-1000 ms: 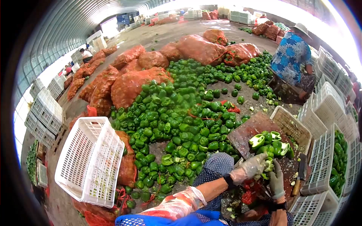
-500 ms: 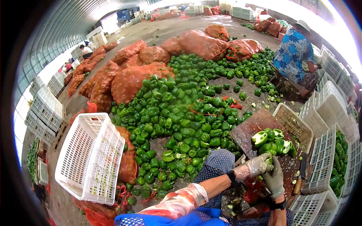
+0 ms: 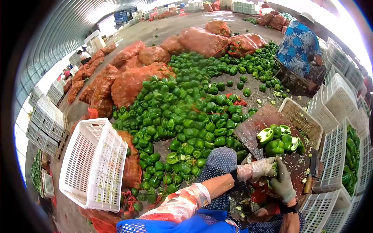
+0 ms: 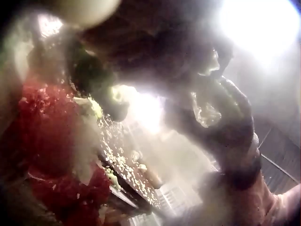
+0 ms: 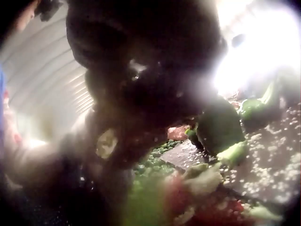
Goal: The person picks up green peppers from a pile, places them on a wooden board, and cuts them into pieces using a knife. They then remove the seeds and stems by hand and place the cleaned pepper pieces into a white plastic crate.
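Both gloved hands meet over the near edge of a reddish-brown board (image 3: 254,130). The left hand (image 3: 257,169) grips a green pepper piece (image 3: 274,167), mostly hidden by its fingers. Against the same piece, the right hand (image 3: 283,185) curls its fingers from the other side. Just beyond them, a pile of green peppers (image 3: 275,147) lies on the board, several cut open with pale insides showing. A cleaver (image 3: 314,163) with a wooden handle rests right of the hands. Both wrist views are dark and hazy; a green pepper (image 5: 220,126) appears beside the hand in the right one.
A big heap of green peppers (image 3: 167,116) spreads across the floor, with red mesh sacks (image 3: 136,83) behind it. An empty white crate (image 3: 93,167) stands at left. Stacked crates (image 3: 330,155) line the right side, and a person in a blue patterned shirt (image 3: 298,48) sits at back right.
The right hand has risen and closed in against the left, and the pale green bits between them show less. The seated person's arm has moved. The head view has shifted slightly.
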Action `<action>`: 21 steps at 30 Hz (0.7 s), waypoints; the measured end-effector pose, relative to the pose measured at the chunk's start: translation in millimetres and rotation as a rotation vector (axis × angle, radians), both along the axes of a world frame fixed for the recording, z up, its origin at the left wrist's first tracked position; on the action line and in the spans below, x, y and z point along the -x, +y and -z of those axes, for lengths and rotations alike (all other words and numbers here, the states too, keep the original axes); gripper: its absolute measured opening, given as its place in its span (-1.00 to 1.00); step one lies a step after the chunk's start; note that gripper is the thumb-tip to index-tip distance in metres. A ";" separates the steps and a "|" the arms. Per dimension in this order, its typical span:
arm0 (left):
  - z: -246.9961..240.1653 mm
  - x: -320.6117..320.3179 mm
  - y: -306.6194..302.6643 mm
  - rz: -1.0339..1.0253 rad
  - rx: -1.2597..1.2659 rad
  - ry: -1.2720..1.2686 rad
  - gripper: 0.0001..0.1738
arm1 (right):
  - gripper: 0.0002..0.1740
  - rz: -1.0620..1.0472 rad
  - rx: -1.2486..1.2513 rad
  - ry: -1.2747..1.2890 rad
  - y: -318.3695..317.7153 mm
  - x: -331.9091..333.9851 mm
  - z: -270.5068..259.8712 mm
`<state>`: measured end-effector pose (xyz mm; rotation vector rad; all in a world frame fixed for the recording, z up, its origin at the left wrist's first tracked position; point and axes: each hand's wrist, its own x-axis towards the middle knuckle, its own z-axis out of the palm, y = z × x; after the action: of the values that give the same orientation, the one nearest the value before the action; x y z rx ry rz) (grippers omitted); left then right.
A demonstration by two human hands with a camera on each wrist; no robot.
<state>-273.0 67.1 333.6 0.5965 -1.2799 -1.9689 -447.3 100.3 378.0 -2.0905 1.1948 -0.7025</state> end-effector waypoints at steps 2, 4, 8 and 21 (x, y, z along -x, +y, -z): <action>4.4 2.1 -2.2 -0.009 0.085 -0.003 -0.56 | -0.21 0.015 0.050 0.013 0.9 -0.1 2.4; -7.7 -2.1 0.5 -0.012 0.135 -0.109 -0.54 | -0.24 0.036 0.092 0.060 4.5 -2.5 0.2; 36.8 3.6 -5.8 -0.045 0.639 -0.419 -0.57 | -0.31 0.035 0.071 -0.018 5.0 -1.5 14.2; -55.3 -8.7 1.6 -0.198 0.040 -0.330 -0.66 | -0.41 0.442 0.019 -0.103 -12.1 11.7 21.3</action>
<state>-264.3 68.7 388.9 1.0199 -1.3916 -1.7258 -459.1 88.2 356.7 -1.7924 1.6142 -1.0079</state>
